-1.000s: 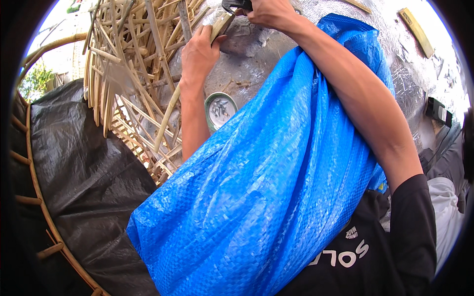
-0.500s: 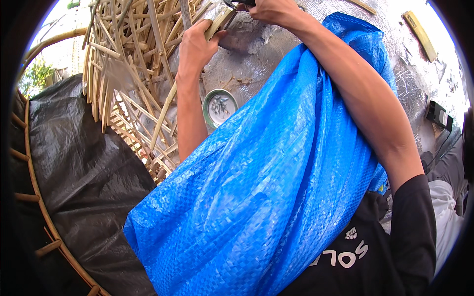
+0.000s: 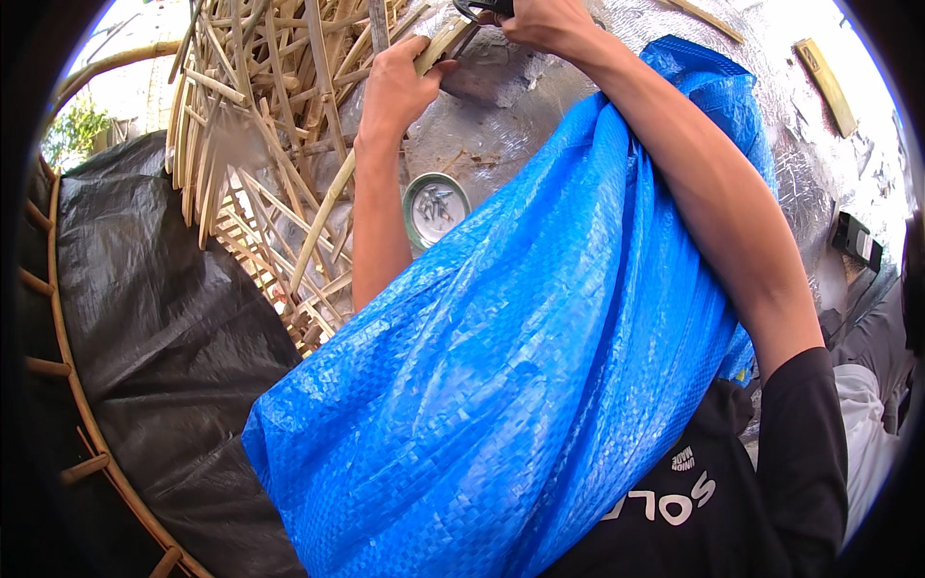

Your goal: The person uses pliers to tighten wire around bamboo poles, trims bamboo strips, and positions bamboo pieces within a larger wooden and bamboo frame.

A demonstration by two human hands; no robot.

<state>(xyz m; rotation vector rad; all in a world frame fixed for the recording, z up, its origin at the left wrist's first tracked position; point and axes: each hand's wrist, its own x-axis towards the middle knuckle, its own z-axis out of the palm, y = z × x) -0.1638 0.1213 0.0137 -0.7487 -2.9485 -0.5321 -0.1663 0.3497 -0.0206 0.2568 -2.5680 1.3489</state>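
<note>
At the top, both my hands work on a cane.
My left hand [image 3: 397,87] is clenched around the cane [image 3: 438,46]; my right hand [image 3: 544,21] grips a dark tool [image 3: 479,8] beside it, above the blue tarp [image 3: 520,366].

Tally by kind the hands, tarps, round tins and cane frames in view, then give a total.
Hands: 2, left hand and right hand
Tarps: 2, blue tarp and black tarp
Round tins: 1, tin
Cane frames: 1, frame
Total: 6
</note>
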